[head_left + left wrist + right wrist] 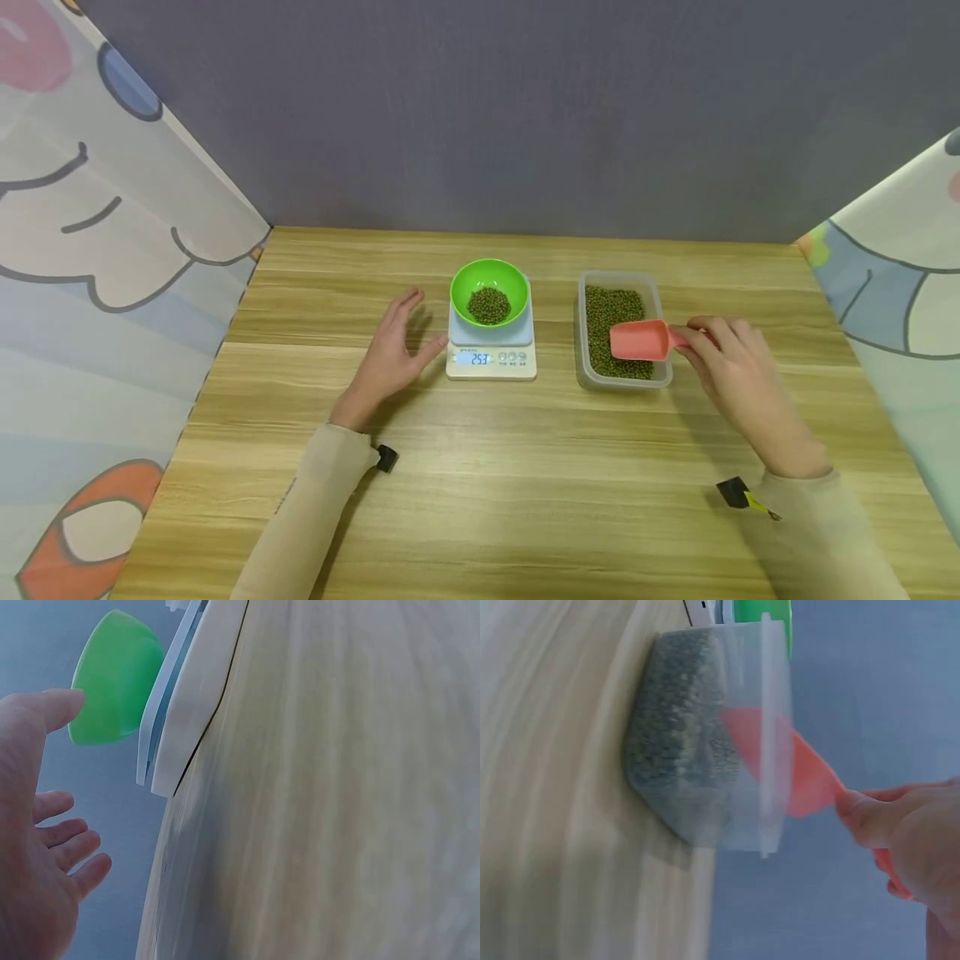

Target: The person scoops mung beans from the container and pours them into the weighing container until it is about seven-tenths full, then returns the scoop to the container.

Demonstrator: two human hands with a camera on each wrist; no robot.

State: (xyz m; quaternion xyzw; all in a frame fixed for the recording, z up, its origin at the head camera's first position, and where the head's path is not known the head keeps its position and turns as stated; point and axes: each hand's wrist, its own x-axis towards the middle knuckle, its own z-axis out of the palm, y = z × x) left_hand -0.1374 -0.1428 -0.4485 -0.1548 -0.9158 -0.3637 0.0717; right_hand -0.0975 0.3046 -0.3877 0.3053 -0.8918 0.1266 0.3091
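Note:
My right hand point(738, 375) grips the handle of a pink scoop point(640, 340), whose blade tips down inside a clear plastic container point(588, 377) of green mung beans point(611, 304). In the right wrist view the tip of the scoop point(810, 780) reaches the beans' surface. A bright green bowl point(468, 279) holding a small heap of mung beans point(489, 306) stands on a white kitchen scale point(491, 371); its display reads about 253, decimal point unclear. My left hand point(390, 350) hovers left of the scale with thumb and fingers spread, holding nothing.
Everything stands on a wood-grain table point(480, 467). A grey panel point(525, 117) rises behind its back edge. Cartoon-printed cloth point(112, 250) hangs at the left, with similar cloth point(900, 292) at the right. The scale and the container stand side by side with a gap between them.

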